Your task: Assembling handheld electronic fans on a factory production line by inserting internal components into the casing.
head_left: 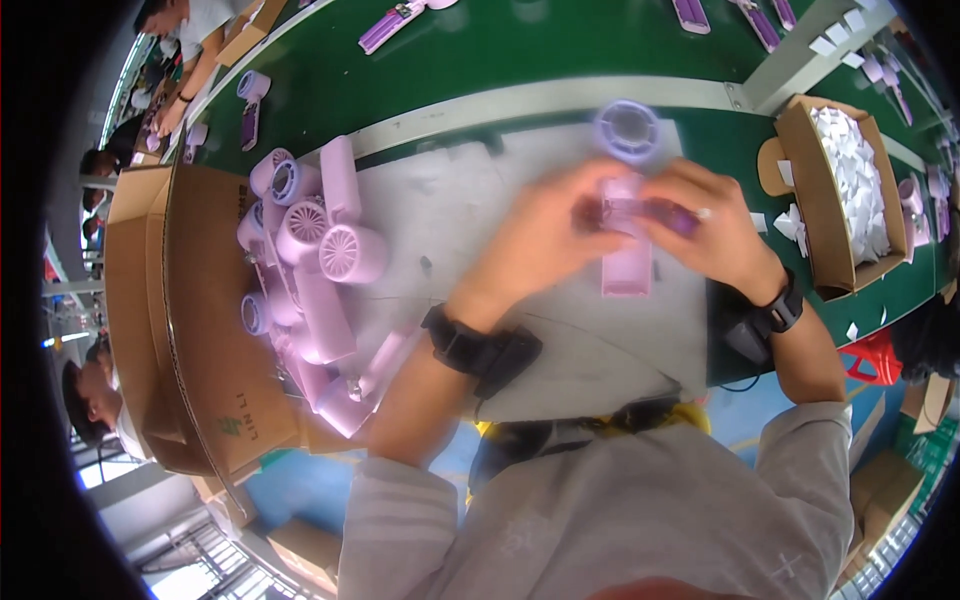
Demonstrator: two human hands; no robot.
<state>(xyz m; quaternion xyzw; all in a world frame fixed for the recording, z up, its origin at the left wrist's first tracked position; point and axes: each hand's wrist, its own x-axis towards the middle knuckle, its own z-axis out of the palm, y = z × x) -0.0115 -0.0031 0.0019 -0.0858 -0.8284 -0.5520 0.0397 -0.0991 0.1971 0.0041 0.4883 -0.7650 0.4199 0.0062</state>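
A lilac-pink handheld fan housing (626,272) lies on the grey sheet before me, its round ring head (628,132) pointing away and its handle toward me. My left hand (552,232), slightly blurred, is closed on the left side of the handle just below the ring. My right hand (708,222) is closed at the handle's right side, with a small dark purple piece (682,218) between its fingers. The fingertips of both hands meet over the upper handle and partly hide it. What the purple piece is cannot be made out.
To the left, several pink fan housings (352,254) are heaped beside an open cardboard box (200,330). A cardboard tray (842,262) of white paper pieces stands at the right. A pale metal rail (560,100) crosses behind the sheet. Another person (190,45) works at far left.
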